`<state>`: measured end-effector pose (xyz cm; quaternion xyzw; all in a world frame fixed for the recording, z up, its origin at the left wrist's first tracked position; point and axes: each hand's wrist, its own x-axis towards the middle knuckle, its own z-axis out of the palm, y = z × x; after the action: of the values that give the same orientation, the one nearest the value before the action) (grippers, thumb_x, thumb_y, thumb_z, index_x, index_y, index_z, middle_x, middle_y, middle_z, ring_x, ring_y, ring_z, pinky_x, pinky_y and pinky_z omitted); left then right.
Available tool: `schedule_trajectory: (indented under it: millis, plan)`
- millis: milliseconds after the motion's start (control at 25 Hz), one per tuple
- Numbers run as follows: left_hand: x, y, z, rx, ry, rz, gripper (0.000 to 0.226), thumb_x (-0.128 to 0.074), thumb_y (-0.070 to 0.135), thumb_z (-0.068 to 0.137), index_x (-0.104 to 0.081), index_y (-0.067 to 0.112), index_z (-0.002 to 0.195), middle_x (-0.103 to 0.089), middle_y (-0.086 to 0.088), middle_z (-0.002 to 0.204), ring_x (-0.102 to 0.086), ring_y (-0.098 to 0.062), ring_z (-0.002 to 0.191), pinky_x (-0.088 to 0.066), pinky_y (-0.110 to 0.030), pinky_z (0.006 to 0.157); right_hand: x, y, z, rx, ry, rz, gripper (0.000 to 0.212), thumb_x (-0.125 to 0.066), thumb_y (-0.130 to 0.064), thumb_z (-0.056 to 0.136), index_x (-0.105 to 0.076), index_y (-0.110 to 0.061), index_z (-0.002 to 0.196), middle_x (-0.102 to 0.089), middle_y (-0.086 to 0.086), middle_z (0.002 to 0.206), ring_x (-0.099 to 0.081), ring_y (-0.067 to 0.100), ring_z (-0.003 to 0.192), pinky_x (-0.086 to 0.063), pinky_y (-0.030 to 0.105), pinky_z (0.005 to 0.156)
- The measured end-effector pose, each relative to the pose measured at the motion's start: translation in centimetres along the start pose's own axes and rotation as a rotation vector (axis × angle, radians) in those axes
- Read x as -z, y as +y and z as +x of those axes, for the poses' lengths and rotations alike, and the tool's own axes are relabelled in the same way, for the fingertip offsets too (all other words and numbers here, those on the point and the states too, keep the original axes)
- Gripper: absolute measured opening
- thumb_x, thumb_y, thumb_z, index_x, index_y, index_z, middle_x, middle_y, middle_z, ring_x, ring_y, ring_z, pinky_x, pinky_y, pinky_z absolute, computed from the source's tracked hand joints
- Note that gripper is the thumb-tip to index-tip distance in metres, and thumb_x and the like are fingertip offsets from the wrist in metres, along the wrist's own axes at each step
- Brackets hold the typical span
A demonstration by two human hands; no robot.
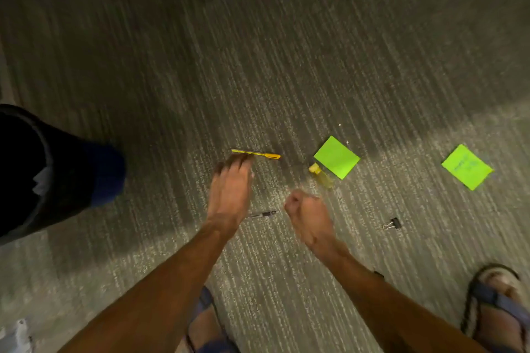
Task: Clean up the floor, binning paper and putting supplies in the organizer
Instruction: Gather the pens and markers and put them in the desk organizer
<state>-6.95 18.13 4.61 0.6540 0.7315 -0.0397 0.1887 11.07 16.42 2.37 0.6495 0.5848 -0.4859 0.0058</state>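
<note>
My left hand [231,189] reaches down over the carpet, fingers apart, fingertips at the left end of a yellow pen [262,154] that lies flat. Whether they touch it I cannot tell. My right hand [308,215] is curled into a fist with nothing visible in it. Between the hands lies a black pen [265,213]. A short yellow marker [320,175] sits beside a green sticky note [337,157]. Further right lies a second green note [467,167] with writing on it. A black binder clip [393,223] rests on the carpet to the right.
A dark bin [74,180] stands at the left with white paper [41,180] inside. My sandalled feet [499,309] are at the bottom of the view. A pale object [17,335] shows at the bottom left corner. Striped grey carpet covers the floor.
</note>
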Motion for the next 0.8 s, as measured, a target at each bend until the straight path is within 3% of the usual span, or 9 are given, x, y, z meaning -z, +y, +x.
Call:
schedule_trajectory:
  millis: [120,280,400,560,800]
  plan:
    - [-3.1,-1.4,2.7,-0.07,-0.044,0.035,0.042,-0.055,0.015,0.097,-0.051,0.026,0.137,-0.056,0.005,0.138,-0.051,-0.016,0.127,-0.038,-0.036,0.111,-6.3,1.4,0.2,-0.449,-0.13,0.475,0.02,-0.065,-0.019,0.095,-0.06,-0.011,0.077,-0.071,0.016,0.082,-0.066,0.025,0.064,-0.06,0.043,0.064]
    - [-5.8,-1.9,4.9,-0.12,-0.083,-0.079,0.044,-0.052,0.006,0.096,-0.053,0.026,0.135,-0.057,0.004,0.134,-0.053,-0.021,0.122,-0.046,-0.04,0.102,-11.1,0.4,1.9,-0.692,0.056,0.704,0.029,-0.077,-0.029,0.086,-0.064,-0.005,0.076,-0.074,0.014,0.07,-0.074,0.033,0.064,-0.063,0.049,0.063]
    - [-7.2,-2.0,6.9,-0.081,-0.056,-0.118,0.048,-0.05,0.002,0.095,-0.05,0.024,0.138,-0.053,0.002,0.136,-0.051,-0.022,0.12,-0.047,-0.041,0.099,-12.6,0.2,3.3,-0.734,0.177,0.717,0.031,-0.078,-0.032,0.084,-0.063,-0.008,0.071,-0.073,0.011,0.067,-0.074,0.03,0.063,-0.062,0.049,0.067]
    - [-8.4,-2.0,9.3,-0.058,-0.044,-0.085,0.038,-0.054,0.008,0.096,-0.055,0.02,0.132,-0.054,-0.001,0.13,-0.05,-0.023,0.117,-0.047,-0.038,0.098,-13.5,0.3,3.9,-0.729,0.264,0.793,0.021,-0.076,-0.02,0.086,-0.065,-0.014,0.069,-0.074,0.01,0.07,-0.074,0.029,0.068,-0.061,0.05,0.072]
    - [-8.5,-1.4,9.7,-0.045,-0.075,0.034,0.025,-0.047,0.004,0.097,-0.059,0.015,0.116,-0.056,-0.005,0.123,-0.053,-0.027,0.108,-0.049,-0.039,0.082,-10.9,0.5,4.4,-0.545,0.337,0.91,0.011,-0.067,-0.013,0.09,-0.064,-0.01,0.08,-0.071,0.008,0.077,-0.071,0.028,0.074,-0.06,0.054,0.076]
